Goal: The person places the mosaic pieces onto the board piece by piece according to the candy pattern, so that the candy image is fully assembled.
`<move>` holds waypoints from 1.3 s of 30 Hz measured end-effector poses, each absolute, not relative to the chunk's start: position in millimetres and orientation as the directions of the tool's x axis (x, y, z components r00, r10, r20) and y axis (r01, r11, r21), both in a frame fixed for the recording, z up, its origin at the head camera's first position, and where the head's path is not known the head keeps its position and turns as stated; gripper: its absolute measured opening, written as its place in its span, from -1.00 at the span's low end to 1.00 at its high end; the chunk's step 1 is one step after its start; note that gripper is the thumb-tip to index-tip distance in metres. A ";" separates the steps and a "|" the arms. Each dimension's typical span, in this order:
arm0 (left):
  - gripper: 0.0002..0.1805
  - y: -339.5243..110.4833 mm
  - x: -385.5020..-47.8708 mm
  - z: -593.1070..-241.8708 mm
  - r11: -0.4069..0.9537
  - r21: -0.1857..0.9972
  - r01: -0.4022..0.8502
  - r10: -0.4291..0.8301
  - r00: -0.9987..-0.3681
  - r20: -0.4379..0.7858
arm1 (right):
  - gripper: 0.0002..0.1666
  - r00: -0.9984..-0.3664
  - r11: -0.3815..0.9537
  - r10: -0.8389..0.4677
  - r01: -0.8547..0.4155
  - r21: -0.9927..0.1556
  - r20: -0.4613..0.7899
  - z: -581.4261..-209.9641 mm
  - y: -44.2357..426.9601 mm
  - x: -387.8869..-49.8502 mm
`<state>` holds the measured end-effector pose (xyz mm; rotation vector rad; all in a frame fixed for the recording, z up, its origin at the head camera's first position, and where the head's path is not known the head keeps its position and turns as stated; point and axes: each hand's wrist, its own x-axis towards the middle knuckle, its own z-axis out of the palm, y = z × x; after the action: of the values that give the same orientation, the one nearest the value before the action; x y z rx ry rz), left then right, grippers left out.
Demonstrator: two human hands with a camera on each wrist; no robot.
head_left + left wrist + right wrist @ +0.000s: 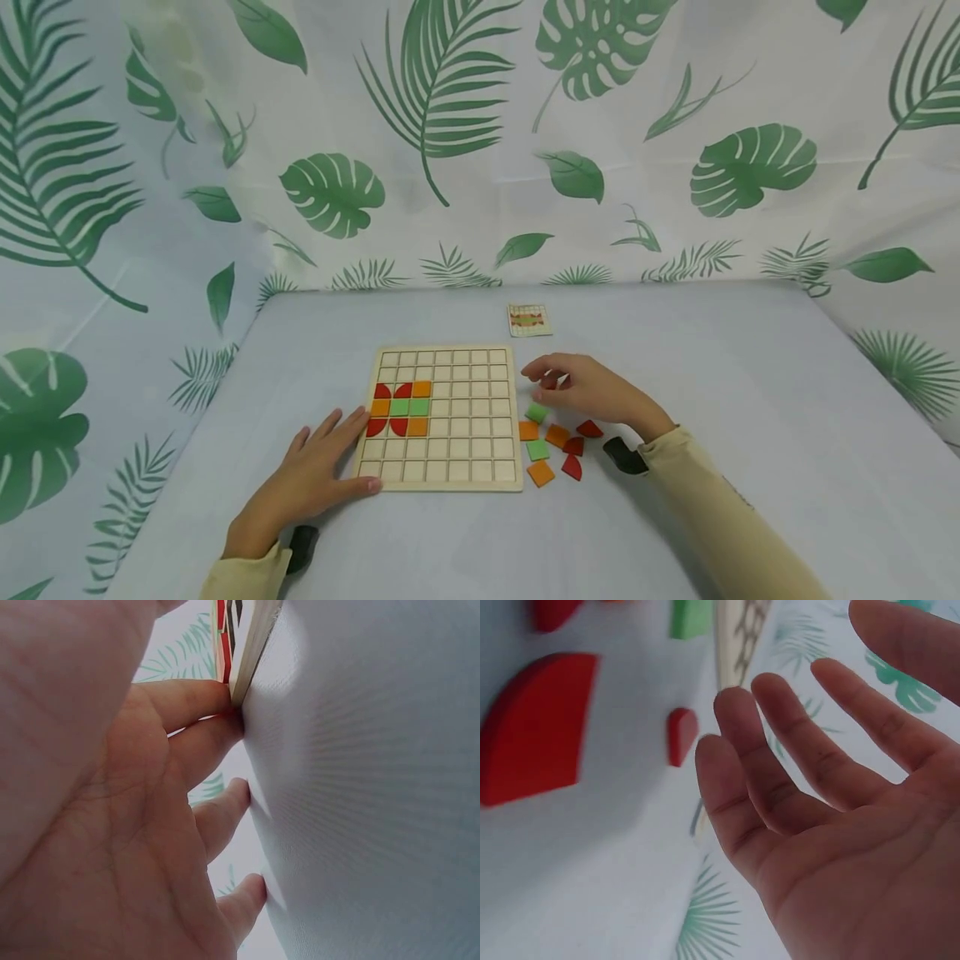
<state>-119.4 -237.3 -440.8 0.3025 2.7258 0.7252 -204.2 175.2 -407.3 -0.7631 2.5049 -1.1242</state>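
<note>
Left hand [318, 471]: fingers spread, touching the edge of the wooden grid board [480, 450]; I would use this as a light brace.
Right hand [588, 387]: fingers loosely curved, gripping nothing I can see, near a red piece [681, 737] on the table [675, 350], right of the board.
Placed tiles [400, 407]: three rows, board's left side.
Loose orange tile [541, 473]: among others, beside the board's near right.
Printed card [529, 320]: beyond the board.
Handling: I'd pinch the red piece by its edges, check its curve against the card, lower it flat.
</note>
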 end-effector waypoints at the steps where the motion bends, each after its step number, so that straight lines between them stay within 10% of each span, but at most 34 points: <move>1: 0.19 -237.5 -119.4 -441.0 0.850 0.512 0.122 0.276 -0.932 -0.237 | -0.59 -0.814 0.559 -0.578 -0.347 -0.753 -0.054 -407.7 176.2 -203.1; 27: 0.19 -239.7 -119.0 -443.1 0.855 0.504 0.122 0.270 -0.935 -0.232 | -0.82 -0.771 0.668 -0.622 -0.433 -0.605 -0.135 -417.5 183.7 -184.0; 39: 0.19 -235.9 -118.5 -441.6 0.856 0.504 0.114 0.267 -0.933 -0.243 | -0.85 -0.759 0.607 -0.631 -0.353 -0.711 -0.161 -418.6 183.6 -185.1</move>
<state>-118.5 -235.9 -441.6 0.2876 2.7263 0.7136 -185.1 183.6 -418.6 -0.7863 2.4379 -0.9548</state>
